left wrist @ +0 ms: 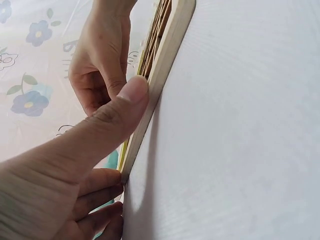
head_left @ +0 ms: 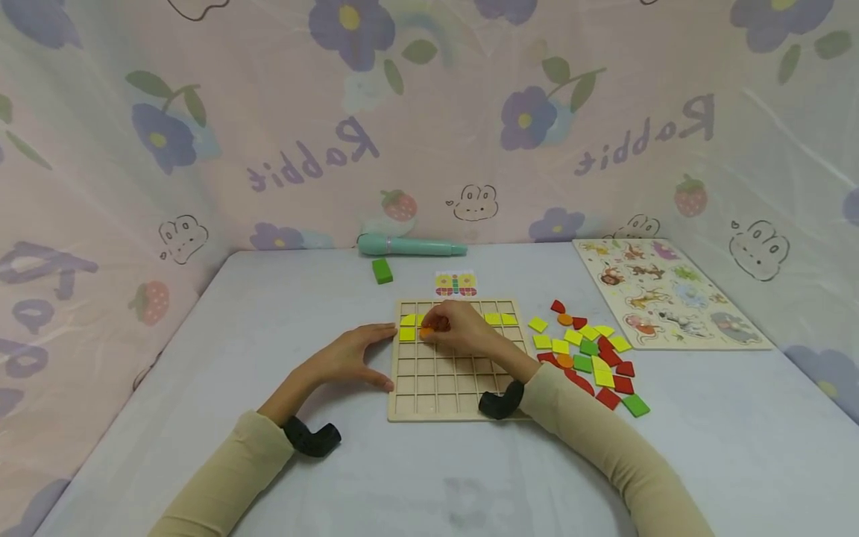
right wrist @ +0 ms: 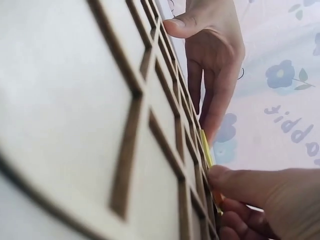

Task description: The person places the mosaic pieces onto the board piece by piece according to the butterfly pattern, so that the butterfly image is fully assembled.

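Note:
A wooden grid board (head_left: 436, 386) lies on the white table, with several yellow tiles (head_left: 406, 334) set in its upper rows. My right hand (head_left: 463, 330) is over the upper left part of the grid and pinches an orange round tile (head_left: 426, 333) between thumb and fingers; the fingers partly hide it. In the right wrist view, the orange tile (right wrist: 217, 197) shows below the thumb, close to the board. With thumb and fingers spread, my left hand (head_left: 345, 356) touches the board's left edge. Its thumb (left wrist: 132, 92) rests against the wooden side in the left wrist view.
Loose red, yellow, green and orange tiles (head_left: 582, 363) lie right of the board. Behind it are a butterfly pattern card (head_left: 455, 283), a green block (head_left: 382, 271) and a teal pen-like tool (head_left: 412, 245). An animal puzzle board (head_left: 671, 298) lies at the back right.

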Demonstrator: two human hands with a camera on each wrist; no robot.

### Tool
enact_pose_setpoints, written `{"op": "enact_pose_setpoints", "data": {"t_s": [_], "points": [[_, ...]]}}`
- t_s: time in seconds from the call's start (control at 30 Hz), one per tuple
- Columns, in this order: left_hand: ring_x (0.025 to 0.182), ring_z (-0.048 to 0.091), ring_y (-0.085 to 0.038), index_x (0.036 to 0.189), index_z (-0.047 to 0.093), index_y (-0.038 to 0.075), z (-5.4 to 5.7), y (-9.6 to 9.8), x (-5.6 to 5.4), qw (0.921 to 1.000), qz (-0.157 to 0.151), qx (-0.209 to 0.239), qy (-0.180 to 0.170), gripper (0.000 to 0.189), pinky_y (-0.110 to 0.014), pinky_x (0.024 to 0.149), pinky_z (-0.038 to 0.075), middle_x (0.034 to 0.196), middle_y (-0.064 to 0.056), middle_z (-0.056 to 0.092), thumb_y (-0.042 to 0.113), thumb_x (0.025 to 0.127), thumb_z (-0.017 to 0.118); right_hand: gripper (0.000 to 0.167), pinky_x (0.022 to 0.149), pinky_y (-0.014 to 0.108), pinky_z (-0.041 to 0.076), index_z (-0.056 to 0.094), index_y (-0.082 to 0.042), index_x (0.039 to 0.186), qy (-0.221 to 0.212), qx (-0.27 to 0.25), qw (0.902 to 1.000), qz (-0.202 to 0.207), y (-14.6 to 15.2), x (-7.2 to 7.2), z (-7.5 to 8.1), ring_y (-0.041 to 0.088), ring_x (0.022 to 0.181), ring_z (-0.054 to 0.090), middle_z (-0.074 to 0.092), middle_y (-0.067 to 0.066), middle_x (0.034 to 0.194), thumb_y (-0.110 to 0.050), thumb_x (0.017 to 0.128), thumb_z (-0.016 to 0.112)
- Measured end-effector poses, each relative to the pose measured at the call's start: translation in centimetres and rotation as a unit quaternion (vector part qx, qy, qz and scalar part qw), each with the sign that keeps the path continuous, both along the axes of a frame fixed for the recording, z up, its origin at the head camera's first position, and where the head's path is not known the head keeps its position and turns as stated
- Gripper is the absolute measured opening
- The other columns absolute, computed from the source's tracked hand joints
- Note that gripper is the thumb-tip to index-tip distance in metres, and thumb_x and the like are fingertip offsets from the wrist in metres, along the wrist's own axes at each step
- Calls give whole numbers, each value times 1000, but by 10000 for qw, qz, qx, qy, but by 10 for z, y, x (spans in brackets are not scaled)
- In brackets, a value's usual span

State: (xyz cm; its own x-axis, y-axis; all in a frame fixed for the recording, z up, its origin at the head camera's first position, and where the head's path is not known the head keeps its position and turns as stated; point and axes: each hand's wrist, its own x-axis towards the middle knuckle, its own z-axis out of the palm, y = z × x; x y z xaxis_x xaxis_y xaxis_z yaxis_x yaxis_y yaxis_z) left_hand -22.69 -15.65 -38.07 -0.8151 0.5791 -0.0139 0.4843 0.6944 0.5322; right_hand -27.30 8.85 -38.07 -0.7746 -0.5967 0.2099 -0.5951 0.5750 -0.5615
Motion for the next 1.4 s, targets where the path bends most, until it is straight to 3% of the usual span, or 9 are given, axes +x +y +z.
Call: {"op": "enact_pose_setpoints", "data": {"t_s": [0.33,0.53,0.83,0.97,1.1,1.3,1.4], "points": [[137,29,-31,141,40,6,1,0,1,10000,35,11,-55,96,-50,110,25,147,-10,36,47,65,82,20,62,21,45,71,-7,95,70,-48,9999,117,1,-1,-3,9,69,52,65,-2,81,-17,79,76],[136,30,-31,141,40,6,0,1,1,10000,20,18,-43,96,-49,110,26,147,-10,37,46,65,82,20,65,22,46,72,-7,96,356,77,9992,156,3,3,2,10,74,54,68,-1,86,-17,79,75],[136,29,-31,141,39,6,1,2,2,10000,53,-16,-5,96,-49,110,26,147,-11,36,45,65,82,16,62,24,50,70,-2,95,934,-313,9947,289,55,2,22,13,70,57,68,4,84,-8,80,73],[136,29,-31,142,39,6,2,0,2,10000,78,-54,-4,97,-50,110,26,147,-11,36,46,65,82,14,62,23,51,70,-3,95,892,-166,9955,278,83,3,26,11,69,57,68,3,86,-7,81,72],[136,30,-32,141,39,5,2,-2,2,10000,82,-40,29,97,-50,110,26,147,-11,37,45,65,82,18,64,24,51,70,-3,100,559,120,9970,529,93,4,24,12,72,56,66,2,88,-8,83,70],[136,30,-32,141,39,5,1,-1,1,10000,42,7,-8,96,-49,110,26,147,-12,36,46,65,82,36,66,23,47,61,-7,124,218,890,9873,1296,76,8,16,9,75,51,60,1,92,-17,89,63],[136,30,-31,141,39,6,0,0,1,10000,-1,26,-15,96,-49,110,25,147,-11,37,46,65,82,41,63,23,44,55,-10,131,195,1060,9841,1414,64,11,14,9,72,47,57,0,92,-19,92,61]]}}
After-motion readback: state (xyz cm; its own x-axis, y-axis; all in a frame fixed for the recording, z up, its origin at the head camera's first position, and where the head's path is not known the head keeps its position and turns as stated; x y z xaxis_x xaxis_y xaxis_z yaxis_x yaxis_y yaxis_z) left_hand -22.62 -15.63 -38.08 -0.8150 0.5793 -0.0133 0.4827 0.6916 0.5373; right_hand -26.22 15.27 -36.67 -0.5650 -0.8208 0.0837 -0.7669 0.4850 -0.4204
